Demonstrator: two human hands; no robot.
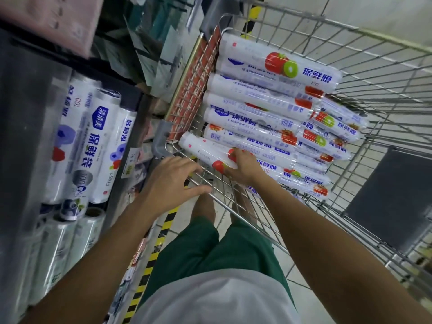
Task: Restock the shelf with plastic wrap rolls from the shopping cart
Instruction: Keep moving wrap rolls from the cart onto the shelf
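Right hand (243, 166) is in the cart (364, 32), fingers wrapped round the nearest roll (202, 149) at its red print. That roll lies on top at the near-left corner, one end close by the grey bumper (161, 141). Left hand (173, 181) hangs loose over the cart's near rim, fingers spread, holding nothing; whether it touches the wire, can't tell. The pile (268, 101) of rolls fills the cart's left side. The shelf (21, 118) stands left, its stock (100, 141) lying side by side.

Green shorts (210, 249), pale grey shirt (217, 300)
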